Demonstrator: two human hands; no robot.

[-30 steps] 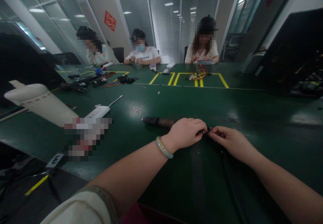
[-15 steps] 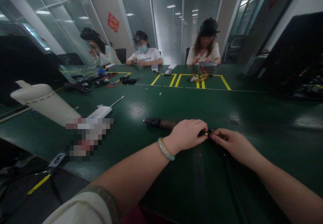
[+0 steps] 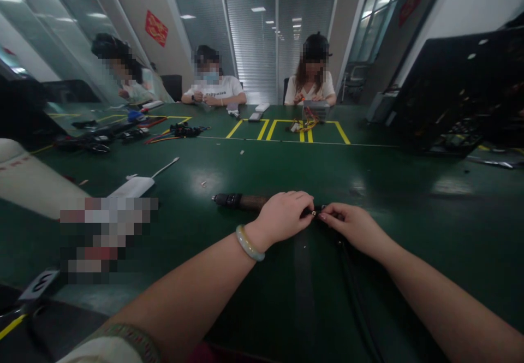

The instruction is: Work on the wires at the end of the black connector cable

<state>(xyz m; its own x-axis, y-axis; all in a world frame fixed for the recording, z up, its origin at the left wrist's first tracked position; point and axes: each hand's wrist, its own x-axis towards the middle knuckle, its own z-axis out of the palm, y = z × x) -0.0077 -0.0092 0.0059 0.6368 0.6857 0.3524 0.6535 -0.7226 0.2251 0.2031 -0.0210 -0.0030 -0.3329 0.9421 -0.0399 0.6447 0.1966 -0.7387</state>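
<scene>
A dark electric screwdriver (image 3: 249, 202) lies across the green table, its metal tip pointing left. My left hand (image 3: 286, 213), with a jade bangle at the wrist, is closed around its rear end. Close by on the right, the fingertips of my right hand (image 3: 347, 224) pinch the cable's plug end. Between the two hands shows a small shiny metal piece (image 3: 314, 213). From under my right hand a black cable (image 3: 356, 297) runs down toward the table's near edge. My fingers hide most of the joint.
On the left are a white adapter (image 3: 133, 185) with a short cable and a large white cylinder (image 3: 36, 180). A black computer case (image 3: 446, 95) stands at the right. Across the table, several people sit near wires (image 3: 180, 130) and a grey metal box (image 3: 316, 111).
The whole view has swung right, so everything appears further left. Both hands keep their hold at the screwdriver's rear end, with the fingers barely shifted.
</scene>
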